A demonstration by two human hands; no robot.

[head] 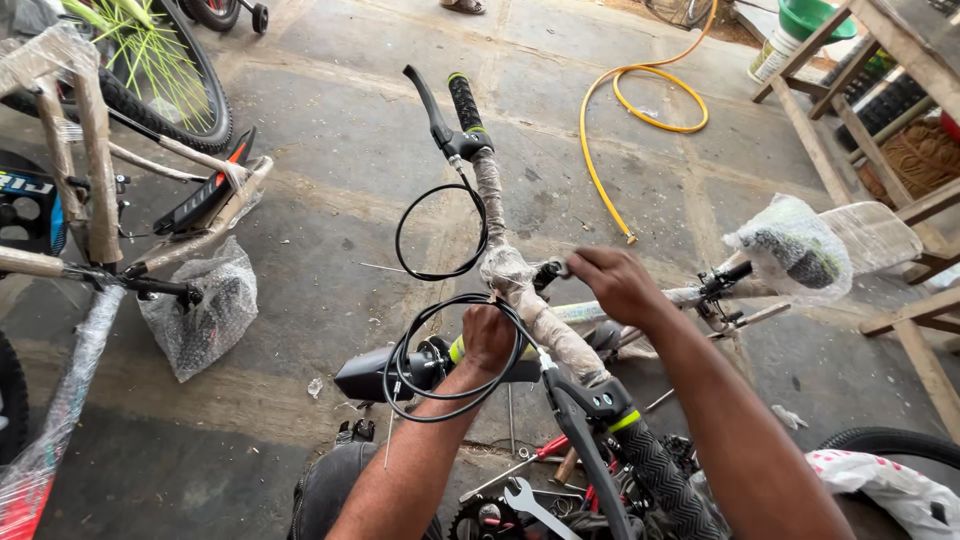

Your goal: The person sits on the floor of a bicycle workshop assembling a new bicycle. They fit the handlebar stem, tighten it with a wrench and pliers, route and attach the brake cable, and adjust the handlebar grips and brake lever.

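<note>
Fingers of left hand (487, 335) curl tight round a tool at the bike stem, black cable (440, 392) looping beside; right hand (617, 282) pinches a fitting on the wrapped handlebar (520, 290), centre frame, w/ yellow hose (640, 110) beyond.

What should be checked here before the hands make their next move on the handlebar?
1. Left hand grips the part below the handlebar: ok.
2. Right hand rests at the bar's middle; whether it holds a tool: cannot tell.
3. Cable loops hang free around the left hand, not tidied: not ok.
4. Wrap still on the handlebar: not ok.
5. Spanner lies within reach on the floor: ok.
6. Far brake lever is fitted by its grip: ok.
</note>
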